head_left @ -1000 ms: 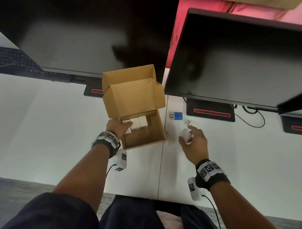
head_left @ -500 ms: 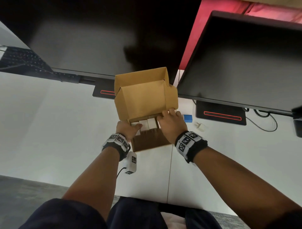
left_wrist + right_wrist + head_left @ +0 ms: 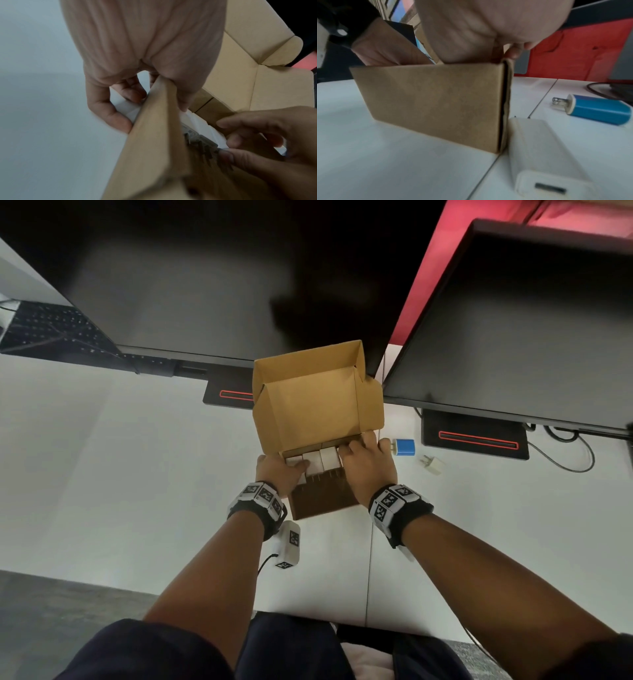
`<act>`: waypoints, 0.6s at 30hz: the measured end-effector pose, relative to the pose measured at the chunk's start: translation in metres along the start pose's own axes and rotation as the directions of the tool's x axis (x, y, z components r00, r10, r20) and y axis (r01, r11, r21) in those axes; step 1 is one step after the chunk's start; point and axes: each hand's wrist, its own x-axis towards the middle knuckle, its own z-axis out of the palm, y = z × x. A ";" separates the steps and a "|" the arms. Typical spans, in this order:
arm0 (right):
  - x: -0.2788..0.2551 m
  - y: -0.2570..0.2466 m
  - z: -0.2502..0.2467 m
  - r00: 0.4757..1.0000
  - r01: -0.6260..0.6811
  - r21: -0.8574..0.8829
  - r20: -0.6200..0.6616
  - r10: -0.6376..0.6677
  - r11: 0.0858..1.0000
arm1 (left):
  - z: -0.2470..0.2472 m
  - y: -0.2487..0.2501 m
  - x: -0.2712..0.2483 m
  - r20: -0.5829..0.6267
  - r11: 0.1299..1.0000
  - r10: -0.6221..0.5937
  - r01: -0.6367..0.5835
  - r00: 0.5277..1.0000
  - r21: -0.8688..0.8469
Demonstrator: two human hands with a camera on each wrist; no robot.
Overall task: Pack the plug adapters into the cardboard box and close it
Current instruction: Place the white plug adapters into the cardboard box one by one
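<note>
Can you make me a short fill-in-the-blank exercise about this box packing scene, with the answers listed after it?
1. The lid of the cardboard box is ____.
2. The coloured adapter lying on the desk outside the box is ____.
3. The left hand grips the box's ____ wall.
4. The right hand reaches ____ the box, at the white adapters.

Missing words: open; blue; left; into

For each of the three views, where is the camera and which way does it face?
Head: above, looking down at the open brown cardboard box; both forearms show.
Left wrist: along the left hand gripping the box wall.
Right wrist: low at desk level, facing the box's outside; right hand above.
All share the box.
</note>
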 end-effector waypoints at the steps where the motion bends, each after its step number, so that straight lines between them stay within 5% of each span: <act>1: -0.001 0.001 0.001 1.000 -0.003 0.013 -0.014 0.003 1.000 | -0.001 -0.001 0.001 0.009 1.000 -0.001 0.001 1.000 -0.020; 7: -0.018 0.009 0.003 0.999 -0.046 0.042 0.007 0.046 0.998 | -0.009 -0.006 -0.002 0.052 0.991 -0.018 0.025 0.998 -0.133; 18: -0.026 0.016 0.013 0.999 0.043 0.045 -0.003 -0.043 0.998 | -0.013 0.006 -0.018 0.033 0.996 0.011 -0.008 0.999 -0.093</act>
